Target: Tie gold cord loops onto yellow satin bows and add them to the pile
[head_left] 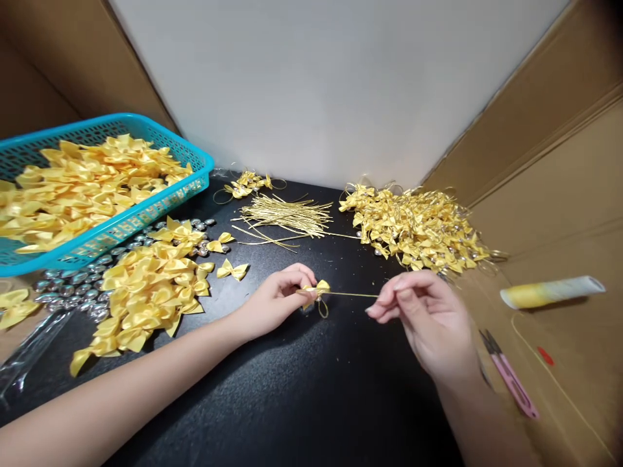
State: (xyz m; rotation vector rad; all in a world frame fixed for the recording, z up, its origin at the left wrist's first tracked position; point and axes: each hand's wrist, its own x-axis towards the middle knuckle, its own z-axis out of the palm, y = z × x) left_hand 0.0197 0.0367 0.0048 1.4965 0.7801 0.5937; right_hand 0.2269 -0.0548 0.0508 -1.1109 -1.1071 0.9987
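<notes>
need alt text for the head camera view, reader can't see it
A person's left hand pinches a small yellow bow, and a gold cord runs straight from it to the right hand, above a black table. Around them: loose bows, gold strands, a heap of corded bows and a blue basket of bows.

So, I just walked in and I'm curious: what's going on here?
A person's left hand pinches a yellow bow, and the right hand holds the end of a gold cord stretched straight from it over the black table. Loose bows lie heaped on the left near the blue basket; more cords lie beyond the hands, with corded bows piled to their right.
</notes>
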